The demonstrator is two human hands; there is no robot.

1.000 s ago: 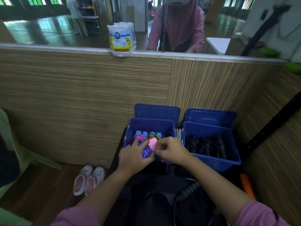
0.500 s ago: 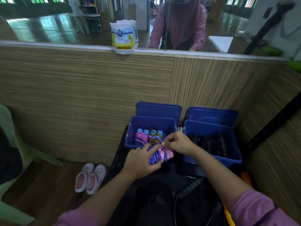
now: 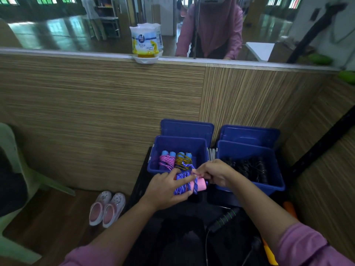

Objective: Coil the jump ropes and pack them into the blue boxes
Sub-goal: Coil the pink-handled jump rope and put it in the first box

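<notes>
A coiled purple-blue jump rope with pink handles [image 3: 187, 184] sits between my hands, just in front of the left blue box [image 3: 179, 144]. My left hand [image 3: 166, 189] grips the coil from the left. My right hand [image 3: 215, 172] pinches a loop of the rope near the pink handle end. Inside the left blue box lie a pink rope bundle [image 3: 166, 161] and a yellow-green rope bundle [image 3: 182, 160], both with blue handles. The right blue box [image 3: 249, 148] holds several black ropes [image 3: 247, 167].
Both boxes stand on a dark surface against a striped wood panel [image 3: 115, 112], their lids [image 3: 187, 127] leaning behind them. A black-and-green rope handle [image 3: 224, 219] lies near me. Pink shoes [image 3: 107, 208] sit on the floor at left, beside a green chair [image 3: 11, 169].
The rope bundle has come back out from over the left box toward me. My right hand shifted to the handle end, and my left hand closed around the coil.
</notes>
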